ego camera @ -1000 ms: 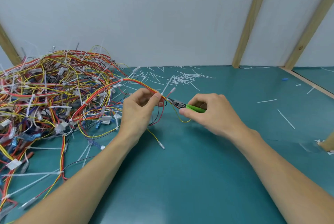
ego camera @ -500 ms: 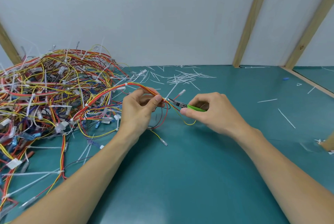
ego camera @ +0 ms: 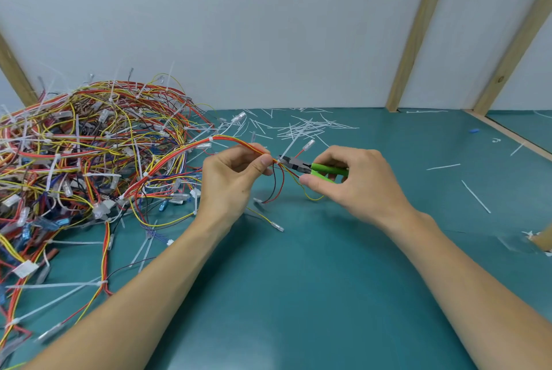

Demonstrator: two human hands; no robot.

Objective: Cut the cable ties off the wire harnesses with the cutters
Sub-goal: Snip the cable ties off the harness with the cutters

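My left hand (ego camera: 233, 181) pinches a red, orange and yellow wire harness (ego camera: 230, 140) near its loose end, lifted above the table. A white cable tie (ego camera: 288, 148) sticks up from the bundle just beside my thumb. My right hand (ego camera: 355, 181) grips the green-handled cutters (ego camera: 310, 167), whose metal jaws sit at the tie's base against the bundle. Loose red, black and yellow wire ends hang below the jaws.
A big tangled pile of wire harnesses (ego camera: 89, 154) with white ties fills the left of the teal table (ego camera: 298, 280). Cut tie pieces (ego camera: 304, 127) lie scattered at the back by the white wall. Wooden posts (ego camera: 415, 40) stand at the right.
Both hands have risen slightly and lifted the harness end. The cutter jaws stay at the tie beside my left thumb.
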